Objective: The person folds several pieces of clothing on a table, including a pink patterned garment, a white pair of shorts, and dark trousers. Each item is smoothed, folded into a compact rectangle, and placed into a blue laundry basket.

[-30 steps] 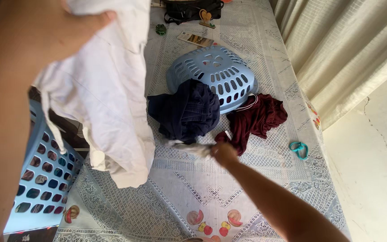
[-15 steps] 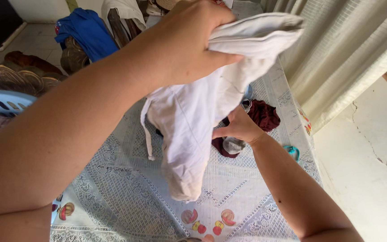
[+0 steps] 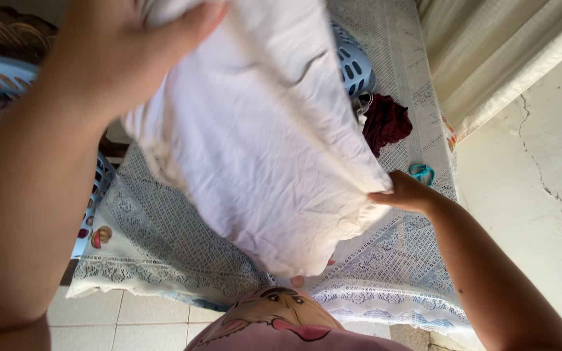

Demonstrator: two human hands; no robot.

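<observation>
Head view: left hand (image 3: pixel 121 55) was up high near the camera, fingers and thumb clamped on the top edge of a white garment (image 3: pixel 261 143). Right hand (image 3: pixel 406 193) was lower, at the cloth's right edge, thumb on the near side and pinching the hem; its other fingers were behind the fabric, so I couldn't tell how they sat.

Garment hung stretched between the two hands, in the air over the table, not touching it as far as I could see. It looked wrinkled and opened out roughly flat. My read: it was picked up and spread, no fold made yet, nothing laid down. Judgement only.

Around it:
- lace tablecloth (image 3: pixel 385 260) covered the table, fruit print at the edge
- upturned blue perforated basket (image 3: pixel 356 64) at the far end, mostly hidden by the cloth
- dark red garment (image 3: pixel 388 120) in a heap beside that basket, not yet handled from the look of it
- small teal ring-shaped item (image 3: pixel 421 173) just beyond the right hand
- second blue laundry basket (image 3: pixel 8 73) on the left, behind the left forearm
- cream curtain (image 3: pixel 489 58) and a cracked wall to the right

In the way: the held cloth itself blocked most of my view of the table's middle, so I couldn't say what lay under it. The red heap and overturned basket took up the far end.
</observation>
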